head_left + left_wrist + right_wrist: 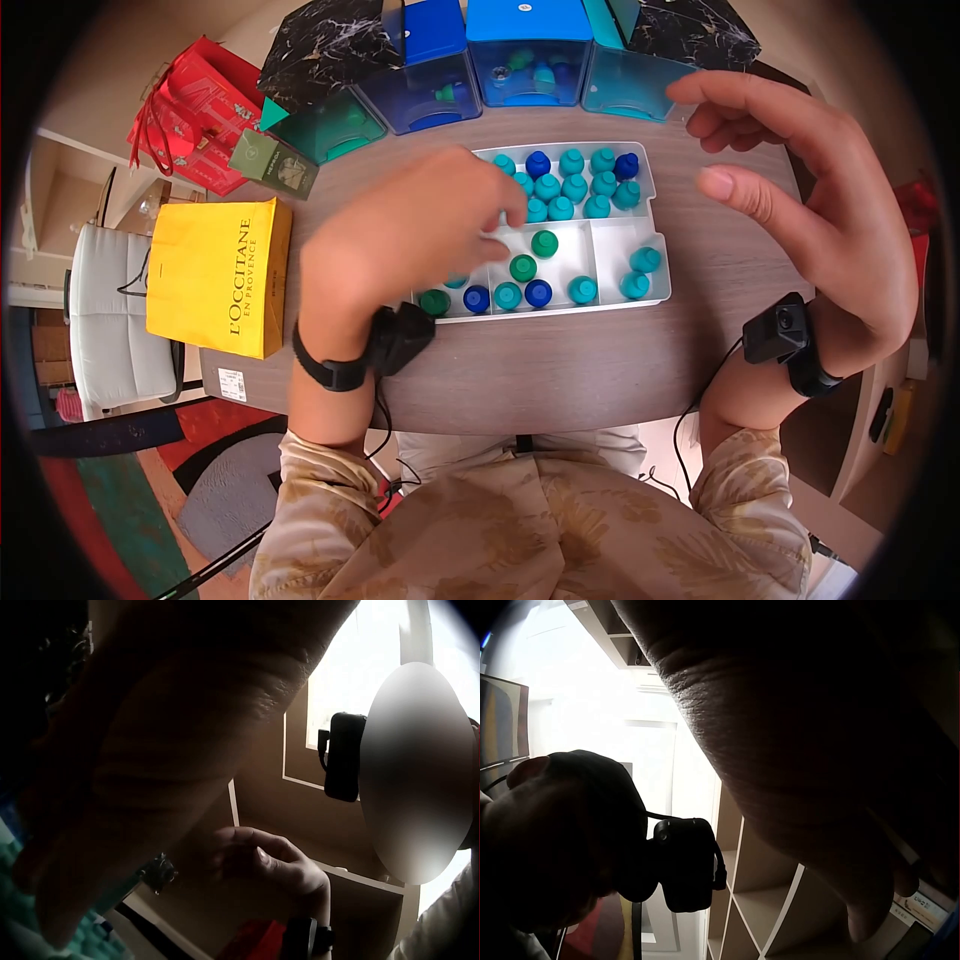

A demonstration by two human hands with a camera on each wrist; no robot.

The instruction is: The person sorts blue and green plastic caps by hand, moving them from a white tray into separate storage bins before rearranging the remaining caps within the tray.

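A white compartmented tray [612,240] holds small teal bottles [546,187], several green ones [523,267] and dark blue ones [538,292]. My left hand [415,225] hovers over its left part, slightly blurred, hiding some compartments. A gap shows between its thumb and bent fingers, with nothing visible in it. Raised to the right of the tray, my right hand [800,180] has its thumb and loosely bent fingers apart, holding nothing. In the left wrist view my left hand [142,750] is dark against teal shapes; the right wrist view shows my right hand [802,765] in shadow.
Behind the tray stand a green bin [330,130], blue bins [420,98] and a teal bin [628,85], some with bottles inside. At the left are a yellow bag [205,280], a red bag [190,125] and a small green box [272,163].
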